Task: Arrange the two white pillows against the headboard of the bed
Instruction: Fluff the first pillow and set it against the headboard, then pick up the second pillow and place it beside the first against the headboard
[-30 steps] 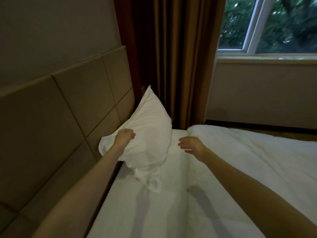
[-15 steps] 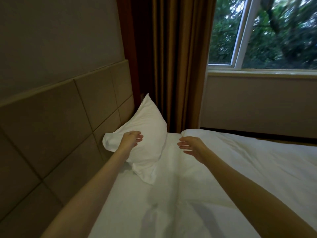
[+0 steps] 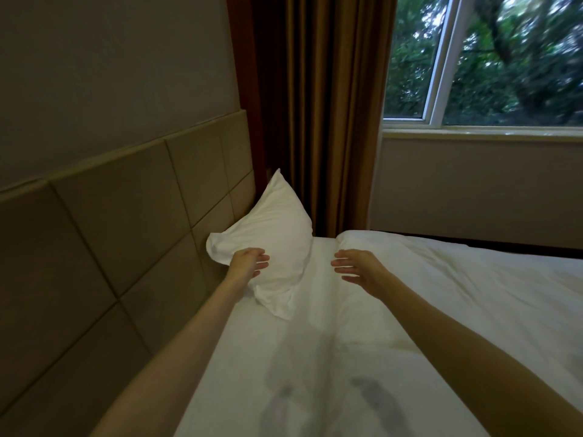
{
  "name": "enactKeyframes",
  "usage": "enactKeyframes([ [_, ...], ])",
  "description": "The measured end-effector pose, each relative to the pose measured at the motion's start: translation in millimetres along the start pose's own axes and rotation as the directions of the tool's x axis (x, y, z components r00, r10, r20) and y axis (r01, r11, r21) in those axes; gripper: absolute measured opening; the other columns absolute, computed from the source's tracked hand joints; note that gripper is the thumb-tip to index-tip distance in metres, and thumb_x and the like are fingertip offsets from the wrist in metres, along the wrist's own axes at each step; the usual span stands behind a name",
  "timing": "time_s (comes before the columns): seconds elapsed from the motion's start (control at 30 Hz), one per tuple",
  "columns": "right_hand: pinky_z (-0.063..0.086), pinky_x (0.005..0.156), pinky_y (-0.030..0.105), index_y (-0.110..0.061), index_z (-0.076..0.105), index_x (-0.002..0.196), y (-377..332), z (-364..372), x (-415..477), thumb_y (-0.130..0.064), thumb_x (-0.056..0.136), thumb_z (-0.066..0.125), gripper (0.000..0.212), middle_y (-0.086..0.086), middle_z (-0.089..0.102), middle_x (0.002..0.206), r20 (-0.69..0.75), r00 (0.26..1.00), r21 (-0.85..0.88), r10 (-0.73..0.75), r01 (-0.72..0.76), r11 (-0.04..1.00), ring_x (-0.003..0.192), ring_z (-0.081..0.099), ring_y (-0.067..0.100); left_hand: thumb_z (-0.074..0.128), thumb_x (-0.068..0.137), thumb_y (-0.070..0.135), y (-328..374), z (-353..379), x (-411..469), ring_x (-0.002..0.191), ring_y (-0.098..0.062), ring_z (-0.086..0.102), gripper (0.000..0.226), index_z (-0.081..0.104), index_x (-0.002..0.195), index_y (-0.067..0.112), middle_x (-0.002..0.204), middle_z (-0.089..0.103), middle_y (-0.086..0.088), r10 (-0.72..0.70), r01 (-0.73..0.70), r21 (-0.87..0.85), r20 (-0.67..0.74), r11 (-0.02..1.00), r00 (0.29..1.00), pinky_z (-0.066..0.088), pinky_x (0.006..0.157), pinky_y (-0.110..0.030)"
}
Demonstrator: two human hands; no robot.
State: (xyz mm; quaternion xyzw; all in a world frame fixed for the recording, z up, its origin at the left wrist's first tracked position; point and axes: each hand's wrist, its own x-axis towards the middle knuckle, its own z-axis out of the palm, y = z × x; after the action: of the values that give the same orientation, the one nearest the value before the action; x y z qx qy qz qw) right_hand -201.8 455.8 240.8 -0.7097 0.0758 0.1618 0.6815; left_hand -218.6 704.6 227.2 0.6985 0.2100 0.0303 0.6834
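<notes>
Now the bed (image 3: 410, 310) lies flat and white, and the pillow (image 3: 271, 244) has settled, propped against the headboard (image 3: 126, 222) at its far end. The left hand (image 3: 247, 263) has let go, fingers spread; the right hand (image 3: 359, 269) hovers open, empty. The second pillow isn't visible.

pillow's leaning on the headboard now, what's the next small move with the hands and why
Probably draw both hands back and go for the second pillow. The white pillow already leans propped against the headboard, the left hand is open with fingers only at its near edge, and the right hand hovers open above the duvet. No second pillow is in view.
</notes>
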Motion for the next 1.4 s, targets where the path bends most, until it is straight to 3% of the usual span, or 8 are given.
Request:
enactKeyframes([
  [0.2,0.045,0.104,0.043,-0.001,0.059,0.123,13,23,-20,-0.020,0.094,0.052,0.036,0.019,0.063,0.124,-0.012,1.000,0.011,-0.013,0.013,1.000,0.116,0.059,0.034,0.044,0.093,0.018,-12,-24,-16,0.083,-0.019,0.063,0.030,0.060,0.113,0.004,0.103,0.067,-0.010,0.013,-0.013,-0.010,0.016,1.000,1.000,0.044,0.083,-0.032],
  [0.4,0.047,0.100,0.041,-0.003,0.061,0.117,45,45,-40,-0.022,0.094,0.050,0.031,0.017,0.065,0.118,-0.052,0.998,0.025,0.045,-0.044,0.999,0.113,0.061,0.032,0.048,0.090,0.020,-44,-44,-37,0.073,-0.012,0.064,0.023,0.063,0.104,0.008,0.085,0.069,-0.001,-0.029,0.028,0.026,0.044,0.999,0.999,0.042,0.061,-0.026],
  [0.5,0.048,0.094,0.040,-0.006,0.064,0.106,62,50,-49,-0.022,0.093,0.051,0.024,0.016,0.067,0.113,-0.043,0.997,0.041,0.060,-0.058,0.997,0.103,0.062,0.029,0.049,0.089,0.021,-65,-50,-45,0.074,-0.012,0.065,0.023,0.064,0.102,0.009,0.089,0.069,-0.003,-0.060,0.059,0.023,0.042,0.998,0.997,0.043,0.062,-0.026],
  [0.63,0.049,0.076,0.032,-0.011,0.065,0.093,90,44,-67,-0.022,0.091,0.053,0.017,0.012,0.068,0.102,-0.038,0.994,0.073,0.103,-0.100,0.992,0.090,0.063,0.024,0.045,0.090,0.019,-89,-53,-58,0.080,-0.015,0.065,0.024,0.063,0.101,0.009,0.094,0.069,-0.005,-0.106,0.106,-0.010,0.040,0.994,0.994,0.046,0.066,-0.026],
  [0.8,0.049,0.080,0.034,-0.011,0.065,0.090,129,12,-89,-0.021,0.092,0.052,0.017,0.011,0.069,0.096,-0.081,0.986,0.157,0.149,-0.135,0.978,0.091,0.063,0.026,0.046,0.090,0.017,-117,-35,-82,0.088,-0.022,0.066,0.023,0.062,0.103,0.007,0.098,0.069,-0.010,-0.148,0.149,-0.005,0.090,0.989,0.985,0.048,0.074,-0.029],
  [0.9,0.050,0.074,0.031,-0.012,0.066,0.091,149,-21,-101,-0.023,0.091,0.053,0.017,0.010,0.070,0.097,-0.121,0.978,0.182,0.170,-0.146,0.972,0.091,0.063,0.025,0.049,0.088,0.016,-124,-5,-96,0.087,-0.022,0.067,0.020,0.063,0.099,0.007,0.094,0.069,-0.008,-0.174,0.181,-0.046,0.128,0.982,0.976,0.049,0.073,-0.030],
  [1.1,0.049,0.077,0.034,-0.010,0.066,0.091,182,-95,-128,-0.024,0.091,0.055,0.017,0.010,0.070,0.096,-0.198,0.957,0.232,0.211,-0.163,0.959,0.089,0.064,0.024,0.050,0.089,0.014,-138,73,-131,0.083,-0.020,0.066,0.020,0.063,0.102,0.005,0.093,0.069,-0.008,-0.194,0.207,-0.040,0.216,0.977,0.957,0.048,0.070,-0.028],
  [1.4,0.046,0.087,0.038,-0.011,0.065,0.091,207,-287,-205,-0.023,0.092,0.053,0.017,0.012,0.069,0.099,-0.311,0.927,0.275,0.208,-0.122,0.954,0.095,0.062,0.028,0.050,0.089,0.013,-145,257,-224,0.081,-0.020,0.066,0.019,0.063,0.102,0.006,0.101,0.068,-0.013,-0.180,0.194,-0.007,0.339,0.981,0.923,0.049,0.069,-0.028],
])
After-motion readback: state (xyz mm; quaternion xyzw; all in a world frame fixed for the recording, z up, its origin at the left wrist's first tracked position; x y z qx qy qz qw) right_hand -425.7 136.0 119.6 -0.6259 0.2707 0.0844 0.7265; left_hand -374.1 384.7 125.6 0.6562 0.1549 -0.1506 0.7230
